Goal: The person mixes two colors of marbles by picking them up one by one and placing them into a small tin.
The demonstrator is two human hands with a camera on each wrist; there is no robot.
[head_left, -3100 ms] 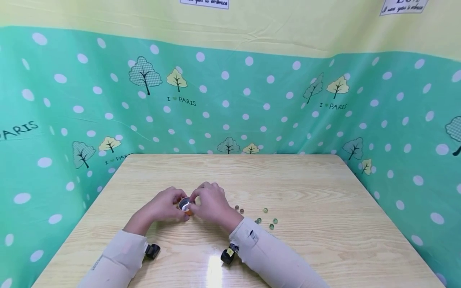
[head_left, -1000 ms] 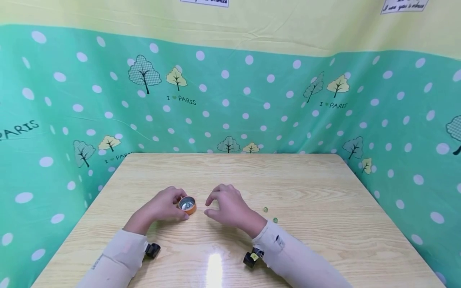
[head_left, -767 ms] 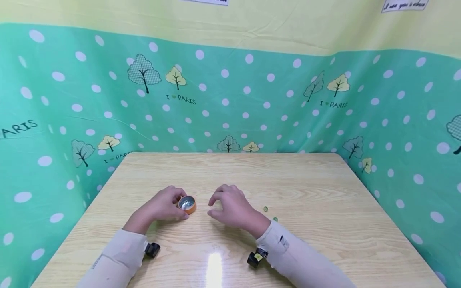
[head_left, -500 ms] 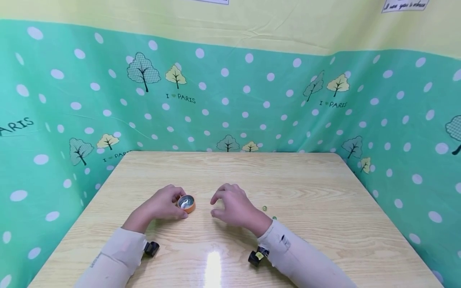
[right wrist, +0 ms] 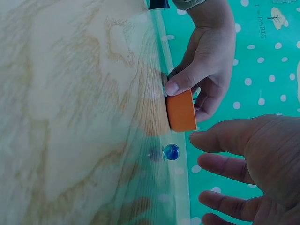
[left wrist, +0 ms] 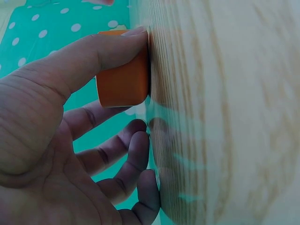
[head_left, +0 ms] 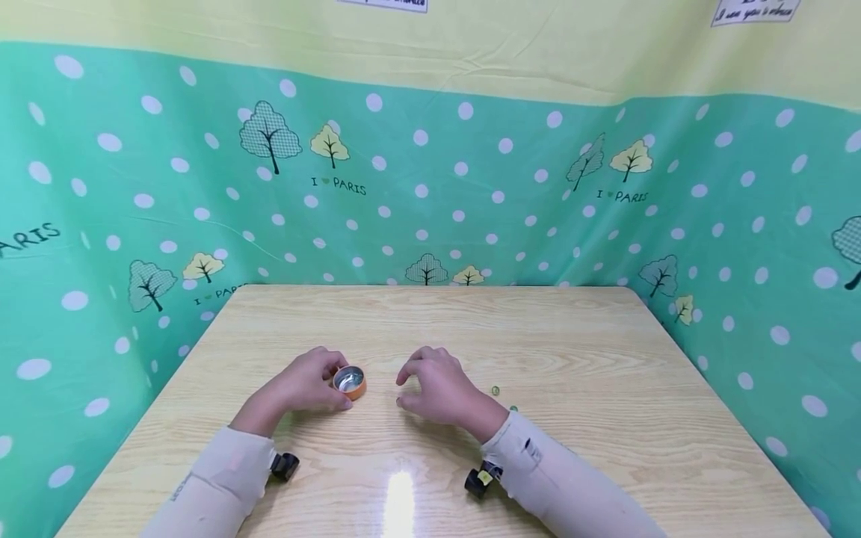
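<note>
A small round orange tin [head_left: 350, 394] with a silvery inside stands upright on the wooden table. My left hand [head_left: 311, 382] grips its side between thumb and fingers. In the left wrist view, the thumb presses the tin's orange wall [left wrist: 123, 82] while the other fingers curve below. To the right of the tin hovers my right hand [head_left: 440, 385], fingers loosely bent and holding nothing. The right wrist view shows a blue marble [right wrist: 171, 152] on the table between that hand and the tin. Whether the shine inside the tin is contents or reflection, I cannot tell.
Beyond the right wrist, one green marble [head_left: 495, 390] lies on the table [head_left: 572, 336]. Another green marble [head_left: 513, 408] is partly covered by the right sleeve. A green and yellow printed curtain [head_left: 430, 149] hangs behind the table and along its sides.
My right hand has drawn back from the tin's rim to the right, then stayed nearly still. Several marbles seen earlier are now out of sight in the head view. My left hand keeps its grip.
</note>
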